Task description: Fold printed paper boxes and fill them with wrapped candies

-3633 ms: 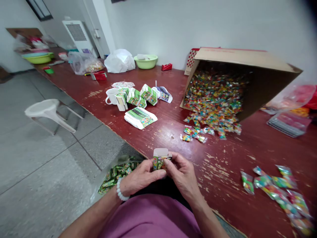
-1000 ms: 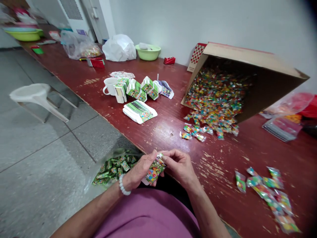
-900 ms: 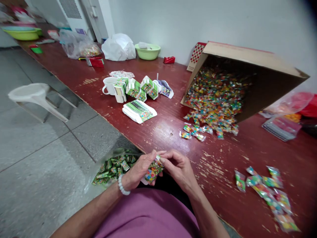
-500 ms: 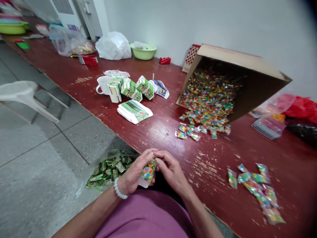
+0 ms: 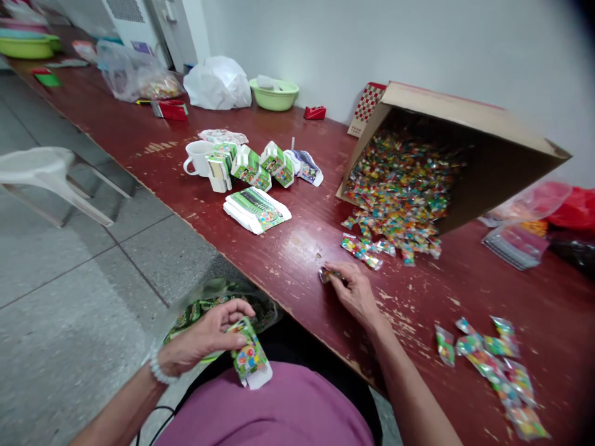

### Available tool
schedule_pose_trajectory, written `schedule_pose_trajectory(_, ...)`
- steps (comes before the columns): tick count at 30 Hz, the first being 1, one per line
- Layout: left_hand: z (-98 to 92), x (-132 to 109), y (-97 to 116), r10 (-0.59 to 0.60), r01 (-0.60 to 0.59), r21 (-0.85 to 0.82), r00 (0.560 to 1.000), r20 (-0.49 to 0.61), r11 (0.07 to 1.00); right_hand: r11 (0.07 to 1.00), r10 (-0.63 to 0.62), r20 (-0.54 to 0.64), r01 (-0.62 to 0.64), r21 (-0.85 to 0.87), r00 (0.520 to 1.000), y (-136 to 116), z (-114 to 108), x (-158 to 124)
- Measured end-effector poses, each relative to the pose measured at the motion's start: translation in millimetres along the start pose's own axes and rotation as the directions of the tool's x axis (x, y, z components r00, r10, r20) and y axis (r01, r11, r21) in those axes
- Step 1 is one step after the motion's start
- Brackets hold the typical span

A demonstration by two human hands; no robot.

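Observation:
My left hand point(image 5: 211, 334) grips a small green printed box point(image 5: 250, 356) above my lap, a white flap sticking out at its lower end. Over the table near the front edge, my right hand point(image 5: 357, 294) pinches a small candy packet point(image 5: 324, 274); the fingers partly cover it. Just beyond lie several loose candy packets point(image 5: 362, 249), spilling from a tipped cardboard box point(image 5: 469, 102) full of them. Below my left hand, a clear bag point(image 5: 179, 331) of filled green boxes sits low beside the table.
Stacks of flat green cartons point(image 5: 251, 167) stand beside a white mug point(image 5: 198, 158), with a flat carton bundle point(image 5: 257, 210) in front. More candy packets point(image 5: 495, 359) lie at right. A green basin point(image 5: 274, 96) stands by the wall; a white stool point(image 5: 51, 167) is at left.
My hands have parted. The left has moved left and down with the green box; the right has left the box, reached forward over the table and taken a candy packet.

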State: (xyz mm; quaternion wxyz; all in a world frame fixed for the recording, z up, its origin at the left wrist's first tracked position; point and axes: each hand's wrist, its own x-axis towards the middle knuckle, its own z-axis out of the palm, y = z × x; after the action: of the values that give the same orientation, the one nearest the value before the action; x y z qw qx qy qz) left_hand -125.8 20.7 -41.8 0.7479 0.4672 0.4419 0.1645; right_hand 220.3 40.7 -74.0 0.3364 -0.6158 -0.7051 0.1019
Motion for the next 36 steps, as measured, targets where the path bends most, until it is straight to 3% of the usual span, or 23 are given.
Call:
schedule_pose_trajectory(4, -36.2, -8, -1, -0.158, 0.062, 0.386, 0.962, 0.222, 0.92, 0.993, 0.088, -0.076, -0.094, -0.076, 0.993, 4, -4, -7)
schedule_pose_trajectory(7, -36.2, -10, 1, -0.211, 0.022, 0.524, 0.929, 0.303, 0.852, 0.955, 0.188, -0.039, -0.192, -0.225, 0.981, 0, -1, -9)
schedule_pose_trajectory(10, -22.4, -6, 6, -0.152, 0.062, 0.345, 0.959, 0.24, 0.937, 0.946, 0.265, -0.015, -0.263, -0.19, 0.964, -15, 3, -13)
schedule_pose_trajectory(14, 2.8, 6, 17, -0.023, 0.021, 0.034, 0.997, 0.069, 0.999, 0.911, 0.331, 0.084, -0.342, 0.232, 0.94, -50, 4, -18)
schedule_pose_trajectory(16, 16.4, 12, 22, 0.031, -0.031, -0.018, 0.999, 0.042, 0.999, 0.836, 0.297, 0.154, -0.334, 0.436, 0.942, -73, 2, -20)
schedule_pose_trajectory(18, 29.2, 17, 26, 0.077, -0.076, -0.013, 0.996, 0.039, 0.997, 0.804, 0.221, 0.166, -0.276, 0.527, 0.961, -94, -1, -21)
schedule_pose_trajectory(23, 48.9, 19, 31, 0.135, -0.145, 0.135, 0.988, 0.079, 0.98, 0.865, 0.0, 0.165, -0.083, 0.496, 0.986, -119, -2, -21)
schedule_pose_trajectory(26, 52.9, 17, 31, 0.135, -0.145, 0.182, 0.988, 0.069, 0.972, 0.843, 0.0, 0.206, -0.111, 0.527, 0.978, -120, -2, -22)
schedule_pose_trajectory(31, 56.6, 17, 28, 0.114, -0.107, -0.088, 0.991, 0.077, 0.99, 0.781, 0.189, 0.146, -0.239, 0.576, 0.971, -113, -6, -25)
schedule_pose_trajectory(36, 64.1, 20, 25, 0.152, -0.135, -0.355, 0.988, 0.019, 0.925, 0.806, 0.168, 0.075, -0.181, 0.564, 0.983, -117, -7, -31)
